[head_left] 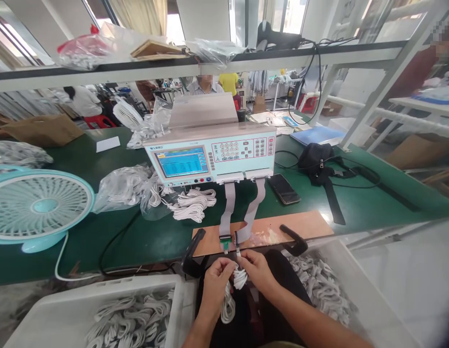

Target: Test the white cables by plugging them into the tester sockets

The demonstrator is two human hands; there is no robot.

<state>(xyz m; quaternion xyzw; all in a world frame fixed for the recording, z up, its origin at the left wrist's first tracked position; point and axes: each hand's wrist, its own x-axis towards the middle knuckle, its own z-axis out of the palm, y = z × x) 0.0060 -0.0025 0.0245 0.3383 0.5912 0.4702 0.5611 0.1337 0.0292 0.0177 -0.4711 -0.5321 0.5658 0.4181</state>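
Note:
My left hand [217,280] is closed in a pinch on a coiled white cable [227,309], whose loops hang over my lap. My right hand [258,271] pinches a cable end at the right-hand test connector [238,249]; whether the plug is fully seated I cannot tell. A bundle of white loops [240,279] hangs between both hands. Beside it, the green adapter board [226,244] has a small metal plug tip pointing toward me. Two grey ribbon cables [229,208] run from these connectors up to the cable tester [210,154], whose blue screen is lit.
White cable coils [195,204] and plastic bags [123,188] lie left of the tester. A phone [284,189] and black bag [314,162] lie right. A fan [43,205] stands left. Bins of coiled cables, left [179,295] and right [369,280], flank me. A shelf [246,62] crosses above.

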